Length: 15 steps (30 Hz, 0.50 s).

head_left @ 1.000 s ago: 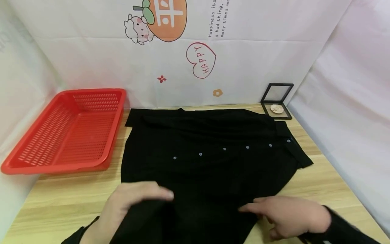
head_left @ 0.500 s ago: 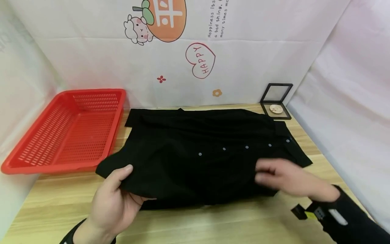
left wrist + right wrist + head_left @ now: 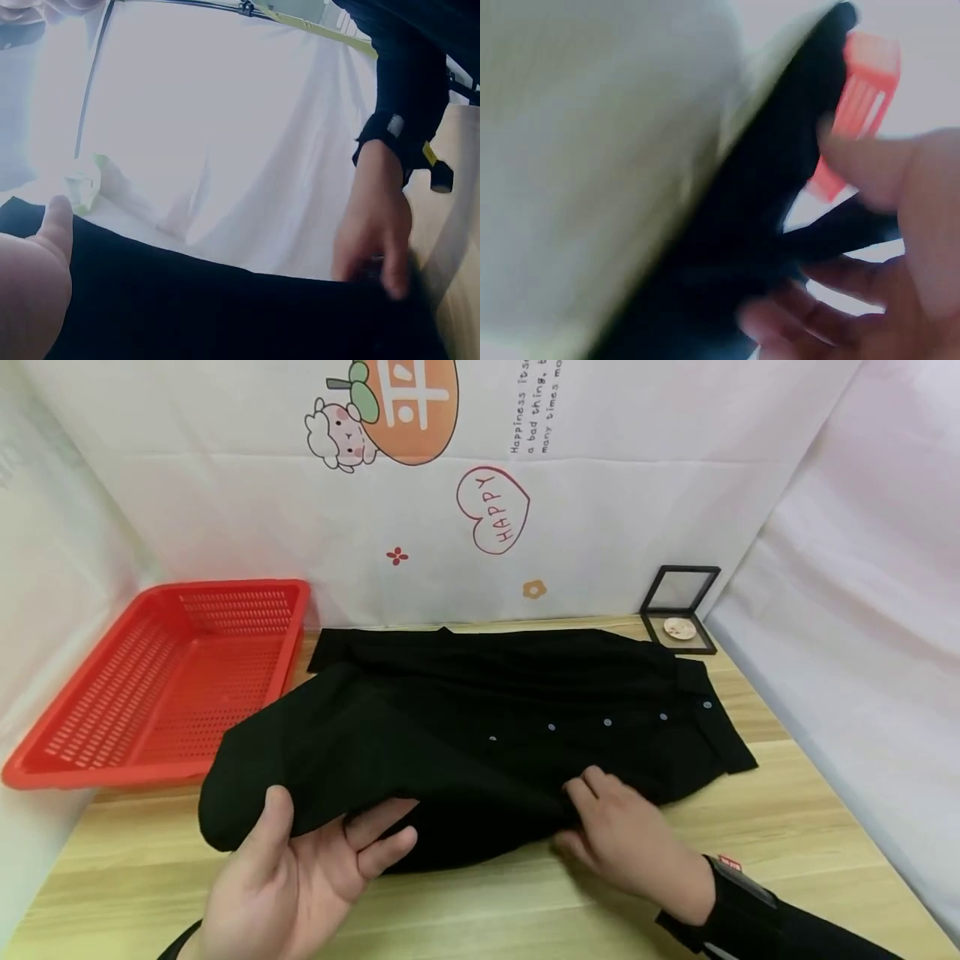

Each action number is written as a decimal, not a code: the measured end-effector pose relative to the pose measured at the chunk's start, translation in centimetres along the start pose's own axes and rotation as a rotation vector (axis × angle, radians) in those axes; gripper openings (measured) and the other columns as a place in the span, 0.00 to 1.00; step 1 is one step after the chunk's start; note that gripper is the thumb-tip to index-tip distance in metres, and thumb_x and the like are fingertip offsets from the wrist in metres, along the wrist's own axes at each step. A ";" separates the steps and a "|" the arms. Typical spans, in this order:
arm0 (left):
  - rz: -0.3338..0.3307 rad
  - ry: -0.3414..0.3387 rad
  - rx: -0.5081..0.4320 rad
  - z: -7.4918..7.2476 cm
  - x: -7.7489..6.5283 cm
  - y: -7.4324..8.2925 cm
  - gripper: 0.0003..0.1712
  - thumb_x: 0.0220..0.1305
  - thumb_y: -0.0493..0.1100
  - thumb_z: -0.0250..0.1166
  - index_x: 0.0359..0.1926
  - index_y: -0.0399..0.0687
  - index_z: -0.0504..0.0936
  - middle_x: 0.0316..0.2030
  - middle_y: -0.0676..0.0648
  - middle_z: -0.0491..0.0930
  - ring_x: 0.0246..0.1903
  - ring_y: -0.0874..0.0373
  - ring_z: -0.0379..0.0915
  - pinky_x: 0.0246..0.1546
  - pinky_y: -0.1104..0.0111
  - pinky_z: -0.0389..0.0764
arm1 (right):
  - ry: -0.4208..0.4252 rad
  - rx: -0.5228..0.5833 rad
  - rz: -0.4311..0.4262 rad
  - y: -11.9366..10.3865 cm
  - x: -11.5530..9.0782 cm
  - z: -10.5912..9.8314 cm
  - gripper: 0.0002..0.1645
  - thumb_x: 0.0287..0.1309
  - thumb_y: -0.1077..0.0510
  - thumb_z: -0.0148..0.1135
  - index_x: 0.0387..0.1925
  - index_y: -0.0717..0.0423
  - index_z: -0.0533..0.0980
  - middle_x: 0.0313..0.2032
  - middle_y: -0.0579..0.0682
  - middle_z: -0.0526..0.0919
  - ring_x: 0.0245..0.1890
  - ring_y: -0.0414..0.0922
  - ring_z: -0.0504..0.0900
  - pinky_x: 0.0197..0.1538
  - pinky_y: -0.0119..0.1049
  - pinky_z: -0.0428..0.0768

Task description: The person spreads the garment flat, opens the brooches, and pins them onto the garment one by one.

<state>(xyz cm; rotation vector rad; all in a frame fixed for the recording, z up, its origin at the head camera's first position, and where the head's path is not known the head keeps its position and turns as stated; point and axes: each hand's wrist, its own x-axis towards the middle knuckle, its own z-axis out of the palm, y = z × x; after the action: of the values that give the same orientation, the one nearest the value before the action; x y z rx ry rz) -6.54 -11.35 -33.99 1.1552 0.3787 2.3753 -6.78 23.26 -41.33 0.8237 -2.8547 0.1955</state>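
A black button-up shirt (image 3: 465, 685) lies across the table, its row of small pale buttons running left to right. My left hand (image 3: 292, 885), palm up, holds a raised flap at the shirt's near left, with the thumb in front of the cloth and some fingers hidden behind it. In the left wrist view, the left thumb (image 3: 56, 232) lies along the dark cloth. My right hand (image 3: 630, 835) grips the shirt's near edge to the right of centre. Blurred in the right wrist view, the right fingers (image 3: 780, 330) and thumb have black cloth between them.
A red plastic basket (image 3: 277, 693) stands at the left, overlapped by the lifted flap. At the back right corner is a black frame (image 3: 705, 649) with a round pale disc (image 3: 680, 628). White printed cloth (image 3: 600, 527) hangs behind the wooden table (image 3: 487, 910).
The shirt's near part has been raised and drawn back off the front table. My left hand has lifted a flap leftward; my right hand has moved in and taken hold of the near edge.
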 end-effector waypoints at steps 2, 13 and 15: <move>-0.013 -0.008 0.001 0.3 -0.1 0.1 0.35 0.80 0.52 0.21 0.77 0.37 0.50 0.75 0.38 0.53 0.72 0.41 0.51 0.69 0.52 0.55 | 0.121 -0.067 0.045 0.5 0.4 0.1 0.14 0.51 0.56 0.71 0.35 0.57 0.75 0.29 0.46 0.69 0.26 0.42 0.69 0.30 0.39 0.73; -0.462 0.317 0.201 -0.8 -4.4 2.2 0.38 0.82 0.47 0.20 0.63 0.26 0.70 0.54 0.31 0.79 0.52 0.42 0.78 0.57 0.56 0.74 | 0.113 0.214 0.037 6.9 -2.9 -5.8 0.31 0.32 0.80 0.52 0.32 0.41 0.73 0.29 0.35 0.73 0.25 0.35 0.67 0.26 0.33 0.69; -0.709 0.504 0.500 -1.2 -5.8 2.6 0.31 0.82 0.49 0.36 0.59 0.23 0.72 0.45 0.31 0.81 0.44 0.45 0.80 0.49 0.61 0.78 | -0.074 0.392 -0.112 8.2 -3.9 -6.5 0.35 0.38 0.82 0.53 0.35 0.38 0.76 0.34 0.33 0.76 0.30 0.32 0.72 0.29 0.31 0.73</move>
<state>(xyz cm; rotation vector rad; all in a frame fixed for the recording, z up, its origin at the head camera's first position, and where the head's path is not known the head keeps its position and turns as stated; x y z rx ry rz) -5.18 -16.61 -37.44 0.4347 1.3578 1.9227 -7.14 33.31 -36.36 1.0756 -2.8678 0.7414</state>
